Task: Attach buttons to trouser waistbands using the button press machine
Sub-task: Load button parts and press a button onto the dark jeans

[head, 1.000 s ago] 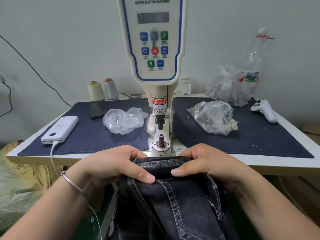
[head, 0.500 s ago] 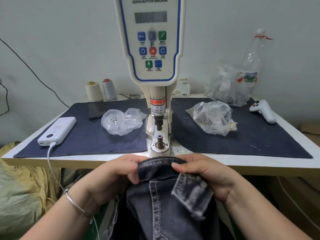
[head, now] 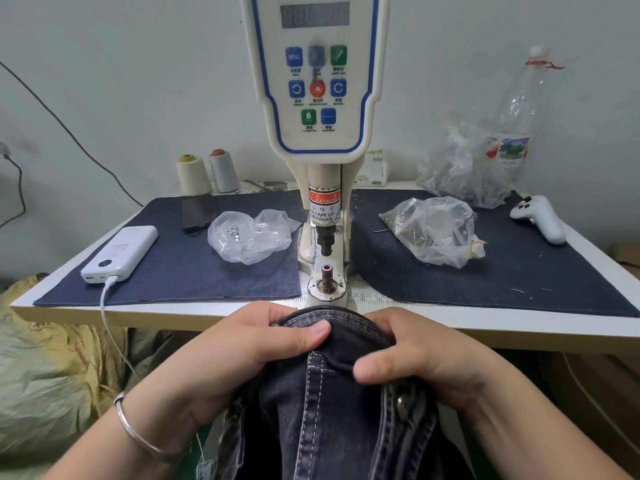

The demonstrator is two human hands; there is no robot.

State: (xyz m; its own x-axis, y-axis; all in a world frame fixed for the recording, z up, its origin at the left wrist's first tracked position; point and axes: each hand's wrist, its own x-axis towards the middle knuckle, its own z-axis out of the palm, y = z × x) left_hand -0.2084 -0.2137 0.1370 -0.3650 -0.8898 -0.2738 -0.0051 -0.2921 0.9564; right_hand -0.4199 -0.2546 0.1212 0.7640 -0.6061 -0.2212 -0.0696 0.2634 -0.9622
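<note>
Here, a pair of dark grey denim trousers with pale stitching [head: 332, 410] was held up at the near edge of the white table [head: 485, 323], just in front of the cream and blue button press machine [head: 317, 98]. The left hand [head: 239, 355] held the waistband from the left, with its thumb lying flat on top of the cloth and its fingers curled behind, so its grip was pinching the trousers. The right hand [head: 419, 358] held the waistband from the right in the same way, thumb on the front and fingers tucked over the top edge. The cloth was not under the press; it sat just below the small metal post [head: 326, 278] at the machine's base. A silver bangle [head: 131, 424] circled the left wrist. On the dark blue cloth mat [head: 194, 275] lay a white power bank [head: 121, 252] with a white cable [head: 110, 327], a black phone [head: 198, 212] and a crumpled clear plastic bag [head: 249, 239]. Another clear plastic bag with small parts [head: 433, 233] and a white game controller [head: 540, 218] lay to the right of the machine. Two thread cones [head: 207, 173] and a clear plastic bottle [head: 519, 109] stood near the wall.
</note>
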